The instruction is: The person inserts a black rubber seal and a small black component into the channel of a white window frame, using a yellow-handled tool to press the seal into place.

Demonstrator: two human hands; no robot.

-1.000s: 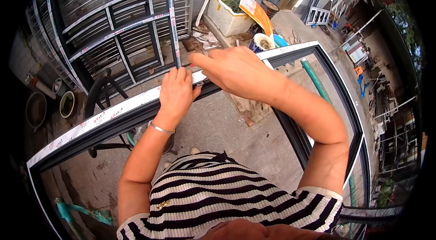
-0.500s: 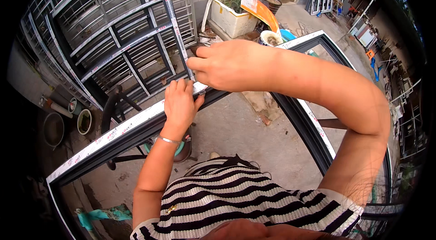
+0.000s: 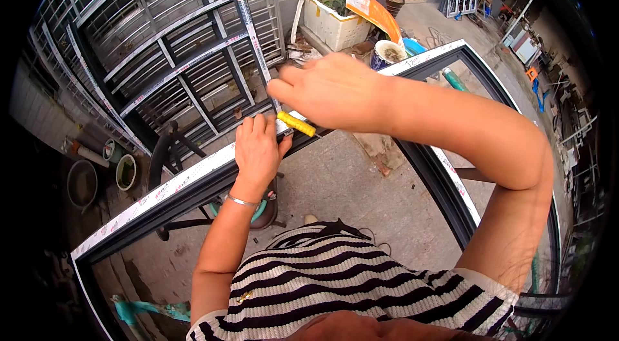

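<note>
A large window frame (image 3: 174, 180), dark with white printed film along its outer face, lies in front of me. My left hand (image 3: 256, 151) grips its far rail; the fingers lie across the top and the thumb presses the inner side, beside a small grey piece (image 3: 288, 134). Over the same rail, near its middle, hovers my right hand (image 3: 329, 93), fingers curled together and blurred. Whatever they hold is hidden. Just below it, a yellow ribbed tool handle (image 3: 296, 124) slants across the rail, a thin shaft showing at its right end.
Barred metal frames (image 3: 174, 70) lean against the wall at the far left. A white planter (image 3: 332, 25) with a cactus, an orange panel (image 3: 374, 12) and a bucket (image 3: 389, 52) stand beyond the rail. Round basins (image 3: 82, 183) sit at left. A crossbar (image 3: 445, 186) divides the frame.
The yellow handle has come into sight beneath my right hand, which has shifted only slightly. My left hand keeps its place on the rail. The whole view has shifted a little.
</note>
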